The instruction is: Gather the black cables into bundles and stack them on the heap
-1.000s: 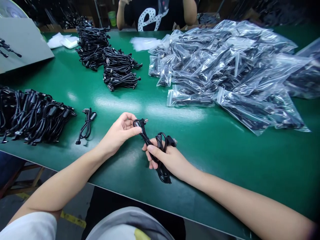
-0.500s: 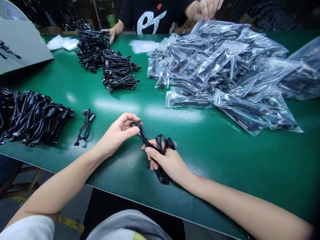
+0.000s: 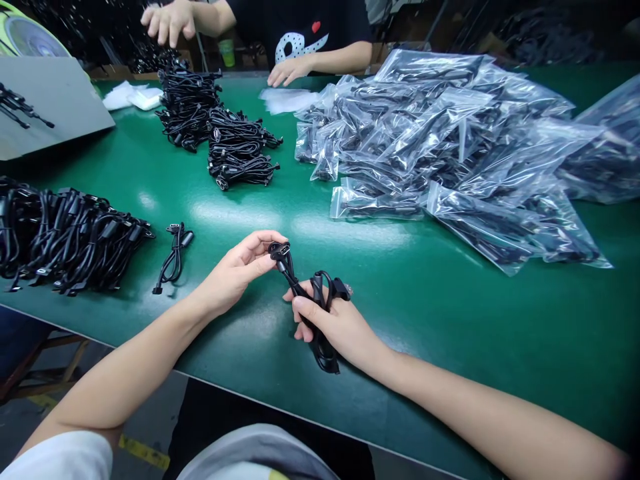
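First: What do our hands hold above the green, glossy tabletop [image 3: 450, 347]?

Second: Black cables [image 3: 325, 347], smooth and rubbery-looking, looped into narrow coils, just in front of us at the near side.

First: And how open is our left hand [image 3: 240, 267]?

Second: Partly curled, thumb and fingertips pinching the cables' upper end beside a flat, metal-mouthed plug [image 3: 281, 251]. Our right hand [image 3: 337, 320] is closed around the middle, thumb laid across the top, a second plug [image 3: 341, 289] jutting out past it.

First: What do we see around them?

Second: A lone coiled cable [image 3: 174, 260] lies left of our hands, near a tangled dark heap [image 3: 75, 240]. Beyond are tied black bundles [image 3: 240, 147] and a mound of shiny, crinkled clear bags [image 3: 450, 133] with dark cables inside. Across from us, a co-worker's hand [image 3: 173, 23] is raised, fingers spread.
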Demonstrator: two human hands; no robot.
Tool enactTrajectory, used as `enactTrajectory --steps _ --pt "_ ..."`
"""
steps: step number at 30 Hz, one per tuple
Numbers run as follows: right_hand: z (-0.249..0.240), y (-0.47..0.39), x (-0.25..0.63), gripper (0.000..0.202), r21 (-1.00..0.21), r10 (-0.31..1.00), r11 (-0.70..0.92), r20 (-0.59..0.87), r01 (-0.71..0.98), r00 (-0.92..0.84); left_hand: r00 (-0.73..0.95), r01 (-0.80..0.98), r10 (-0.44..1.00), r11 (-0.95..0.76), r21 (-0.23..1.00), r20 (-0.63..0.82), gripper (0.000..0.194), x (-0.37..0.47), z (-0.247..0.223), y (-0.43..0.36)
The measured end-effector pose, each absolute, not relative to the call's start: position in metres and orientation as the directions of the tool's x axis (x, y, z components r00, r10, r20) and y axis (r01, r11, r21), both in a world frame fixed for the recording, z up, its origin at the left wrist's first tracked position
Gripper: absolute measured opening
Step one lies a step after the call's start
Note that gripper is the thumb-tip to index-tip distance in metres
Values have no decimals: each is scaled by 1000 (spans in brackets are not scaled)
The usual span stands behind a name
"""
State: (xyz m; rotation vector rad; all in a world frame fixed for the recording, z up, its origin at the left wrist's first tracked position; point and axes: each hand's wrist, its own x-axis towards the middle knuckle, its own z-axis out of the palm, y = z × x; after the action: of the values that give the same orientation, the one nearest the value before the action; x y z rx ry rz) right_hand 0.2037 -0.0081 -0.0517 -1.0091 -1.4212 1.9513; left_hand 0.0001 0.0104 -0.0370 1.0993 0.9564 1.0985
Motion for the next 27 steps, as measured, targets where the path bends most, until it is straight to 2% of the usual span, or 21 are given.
enactTrajectory --steps 4,8,14,19,27 --pt "-57 0 209 44 -891 673 -440 -247 -110 -697 181 -292 977 166 942 -115 26 1 -37 13" --pt "-61 5 212 34 -828 641 -541 -292 -147 -710 153 -298 982 151 943 -109 29 3 -39 16" --pt "-62 6 214 35 -789 601 -582 -255 -196 -758 108 -288 983 176 941 -150 25 4 -37 18" --pt "-64 9 217 38 -768 559 -597 -189 -234 -807 91 -304 990 131 944 -108 26 4 -40 21" --pt "-62 8 216 32 -806 575 -562 -220 -184 -788 89 -300 993 100 949 -77 26 2 -42 20"
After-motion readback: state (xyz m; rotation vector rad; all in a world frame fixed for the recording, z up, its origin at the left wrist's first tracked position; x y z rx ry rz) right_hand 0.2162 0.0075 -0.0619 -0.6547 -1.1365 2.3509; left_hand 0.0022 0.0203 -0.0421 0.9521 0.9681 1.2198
